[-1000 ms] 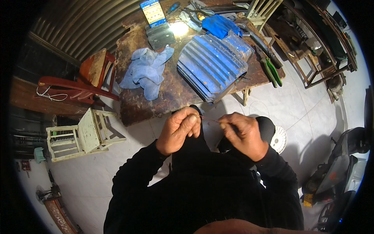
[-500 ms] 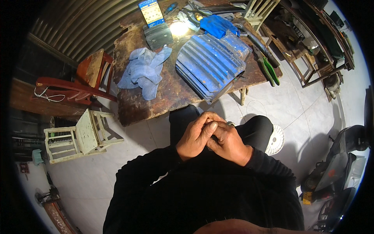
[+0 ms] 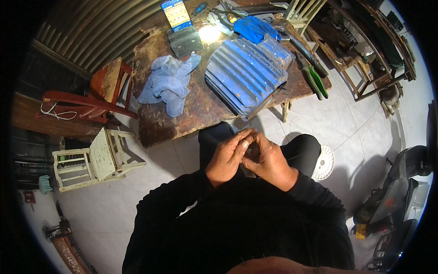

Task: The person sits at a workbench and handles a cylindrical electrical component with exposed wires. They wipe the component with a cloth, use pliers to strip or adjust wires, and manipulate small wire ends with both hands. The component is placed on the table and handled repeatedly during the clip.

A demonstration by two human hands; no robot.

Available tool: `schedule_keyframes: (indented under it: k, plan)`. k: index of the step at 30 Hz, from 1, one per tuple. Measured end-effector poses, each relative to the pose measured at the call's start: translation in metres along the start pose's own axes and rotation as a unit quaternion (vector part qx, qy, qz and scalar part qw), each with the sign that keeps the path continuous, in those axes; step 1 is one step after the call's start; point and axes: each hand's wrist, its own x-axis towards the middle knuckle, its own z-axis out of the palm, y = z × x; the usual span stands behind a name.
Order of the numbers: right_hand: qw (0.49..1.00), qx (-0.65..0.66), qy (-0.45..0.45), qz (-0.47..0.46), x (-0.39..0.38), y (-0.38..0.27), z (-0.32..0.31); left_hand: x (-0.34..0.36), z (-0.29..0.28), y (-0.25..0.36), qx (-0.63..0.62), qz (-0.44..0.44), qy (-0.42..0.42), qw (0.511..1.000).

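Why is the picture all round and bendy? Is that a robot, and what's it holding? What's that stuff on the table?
There's no robot here: these are a person's own bare left hand and right hand. The camera sits on the person's head and looks down, so you see what's in front of them. Its very wide lens makes the edges look curved.

The hands are close together above the lap. They hide whatever might be between them, so I can't tell whether they hold something.

On the worn wooden table lie a crumpled light-blue cloth, a big blue ribbed part and a tool with green handles. A dark block sits farther back.
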Motion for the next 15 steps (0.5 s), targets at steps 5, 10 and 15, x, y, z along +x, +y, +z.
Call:
schedule_keyframes:
  k: [5,10,15]
  plan:
    - [0.993,-0.111,-0.02,-0.042,0.01,-0.013,-0.035,0.003,-0.024,0.004,0.095,-0.119,-0.092,0.984]
    - [0.978,-0.141,-0.04,-0.151,0.02,-0.013,-0.035,0.007,-0.028,0.007,0.18,-0.062,-0.179,0.965]
    - [0.99,-0.116,-0.026,-0.081,0.016,-0.015,-0.036,0.012,-0.033,0.017,0.187,-0.005,-0.199,0.962]
